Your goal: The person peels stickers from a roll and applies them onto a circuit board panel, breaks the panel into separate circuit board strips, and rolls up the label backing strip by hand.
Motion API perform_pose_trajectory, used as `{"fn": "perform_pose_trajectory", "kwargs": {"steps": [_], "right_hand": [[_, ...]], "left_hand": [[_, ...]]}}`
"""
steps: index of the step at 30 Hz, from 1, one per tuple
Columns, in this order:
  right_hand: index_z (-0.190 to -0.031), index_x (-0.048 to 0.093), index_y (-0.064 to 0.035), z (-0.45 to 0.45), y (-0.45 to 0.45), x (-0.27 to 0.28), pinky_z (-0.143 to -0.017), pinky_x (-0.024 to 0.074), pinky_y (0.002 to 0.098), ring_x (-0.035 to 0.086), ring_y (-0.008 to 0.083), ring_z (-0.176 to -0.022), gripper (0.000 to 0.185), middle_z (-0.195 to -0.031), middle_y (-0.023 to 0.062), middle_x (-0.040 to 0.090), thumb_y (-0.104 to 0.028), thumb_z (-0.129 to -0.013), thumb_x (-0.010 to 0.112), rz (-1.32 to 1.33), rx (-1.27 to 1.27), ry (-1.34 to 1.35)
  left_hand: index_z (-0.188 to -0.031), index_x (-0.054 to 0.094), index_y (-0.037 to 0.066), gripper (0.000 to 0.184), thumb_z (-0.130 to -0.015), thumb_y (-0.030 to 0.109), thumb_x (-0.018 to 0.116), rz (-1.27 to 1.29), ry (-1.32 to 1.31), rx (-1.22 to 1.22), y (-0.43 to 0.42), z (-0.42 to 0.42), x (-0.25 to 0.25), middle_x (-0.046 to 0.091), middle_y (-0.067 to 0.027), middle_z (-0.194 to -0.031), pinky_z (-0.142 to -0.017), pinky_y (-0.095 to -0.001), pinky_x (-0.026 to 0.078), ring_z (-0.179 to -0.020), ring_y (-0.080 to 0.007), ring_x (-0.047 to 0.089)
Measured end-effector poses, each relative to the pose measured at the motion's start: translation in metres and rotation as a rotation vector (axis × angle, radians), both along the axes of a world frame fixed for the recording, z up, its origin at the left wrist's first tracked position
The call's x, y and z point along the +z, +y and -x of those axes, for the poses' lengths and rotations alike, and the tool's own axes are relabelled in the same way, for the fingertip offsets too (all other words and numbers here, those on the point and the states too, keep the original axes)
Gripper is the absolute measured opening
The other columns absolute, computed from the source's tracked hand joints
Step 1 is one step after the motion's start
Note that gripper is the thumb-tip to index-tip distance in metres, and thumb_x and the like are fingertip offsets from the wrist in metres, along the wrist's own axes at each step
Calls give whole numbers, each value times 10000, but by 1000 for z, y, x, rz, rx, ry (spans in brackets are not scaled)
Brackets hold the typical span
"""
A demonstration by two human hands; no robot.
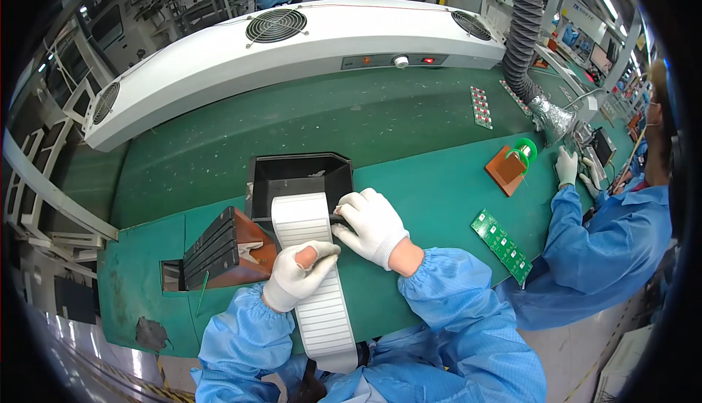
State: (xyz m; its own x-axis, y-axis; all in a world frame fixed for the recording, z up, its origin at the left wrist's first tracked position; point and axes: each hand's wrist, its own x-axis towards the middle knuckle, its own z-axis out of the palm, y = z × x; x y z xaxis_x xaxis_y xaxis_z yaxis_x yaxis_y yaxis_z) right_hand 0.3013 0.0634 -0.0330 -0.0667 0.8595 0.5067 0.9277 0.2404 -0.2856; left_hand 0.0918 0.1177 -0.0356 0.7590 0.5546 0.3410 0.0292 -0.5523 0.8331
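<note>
A long strip of white labels (324, 315) runs from the black bin (336, 173) down over the table's front edge towards my lap. My left hand (298, 277), gloved in white with the thumb tip bare, lies across the strip with its fingers closed on it. Just right of the strip, by the bin's front rim, my right hand (373, 229) is closed, thumb and fingers together around something dark that I cannot make out. To the left stands a brown and black slotted box (230, 246) with crumpled white pieces inside.
A green circuit board panel (501, 246) lies on the right, below a green spool (523, 153) on a brown block (504, 171). Behind the table stretches a white fan unit (314, 45). A co-worker in blue (603, 242) sits at right, near a grey duct (523, 30).
</note>
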Motion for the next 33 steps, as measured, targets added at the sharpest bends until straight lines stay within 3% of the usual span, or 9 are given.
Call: {"fn": "perform_pose_trajectory", "kwargs": {"steps": [15,18,27,29,30,31,32,33], "right_hand": [[-995,673,-67,0,0,-2,-826,466,410,544,296,-936,264,-1020,84,599,-299,-870,695,12,-4,-5],[-990,667,-67,0,0,0,-825,465,413,543,298,-933,264,-1019,85,598,-301,-869,695,14,-6,-4],[-923,643,-72,-1,1,0,-801,469,443,549,327,-910,261,-980,115,585,-319,-857,693,-9,19,44],[-906,635,-74,-3,2,-4,-808,466,446,544,328,-919,275,-978,118,578,-337,-851,692,-31,31,49],[-904,634,-74,-4,4,-7,-812,463,446,541,325,-928,282,-981,117,577,-345,-850,691,-48,24,52],[-901,633,-74,-3,4,-12,-817,460,445,538,323,-936,289,-983,116,576,-353,-850,689,-57,26,60],[-901,635,-73,-3,4,-11,-833,458,435,533,316,-954,294,-986,112,575,-360,-856,683,-36,8,51],[-908,640,-70,-2,2,-8,-843,459,422,534,308,-958,303,-987,107,576,-368,-864,678,-3,-10,46]], "left_hand": [[-1040,705,-38,154,-893,-44,660,-26,14,-31,1,0,2,738,-138,-945,-793,-311,567,-864,-214,717],[-1023,714,-11,150,-873,0,711,-18,-15,-13,0,-1,2,742,-160,-912,-750,-341,572,-828,-280,738],[-1044,718,-22,192,-853,-10,711,23,23,-70,-2,5,13,743,-158,-936,-782,-346,567,-862,-285,731],[-983,740,-10,180,-803,-14,736,142,66,7,-19,21,25,748,-149,-911,-773,-358,565,-850,-289,729],[-983,717,-32,172,-811,-31,703,218,25,-63,-28,32,49,739,-116,-890,-732,-307,554,-810,-203,712],[-910,719,-20,186,-725,0,710,-193,19,-166,-29,46,75,734,-139,-873,-701,-319,548,-756,-256,704],[-848,719,8,208,-647,61,716,-215,-23,-208,-35,56,95,698,-128,-796,-686,-351,544,-737,-290,682],[-1060,653,-77,232,-829,-98,645,-370,8,-321,-44,68,140,712,-198,-917,-629,-383,582,-733,-289,662]]}}
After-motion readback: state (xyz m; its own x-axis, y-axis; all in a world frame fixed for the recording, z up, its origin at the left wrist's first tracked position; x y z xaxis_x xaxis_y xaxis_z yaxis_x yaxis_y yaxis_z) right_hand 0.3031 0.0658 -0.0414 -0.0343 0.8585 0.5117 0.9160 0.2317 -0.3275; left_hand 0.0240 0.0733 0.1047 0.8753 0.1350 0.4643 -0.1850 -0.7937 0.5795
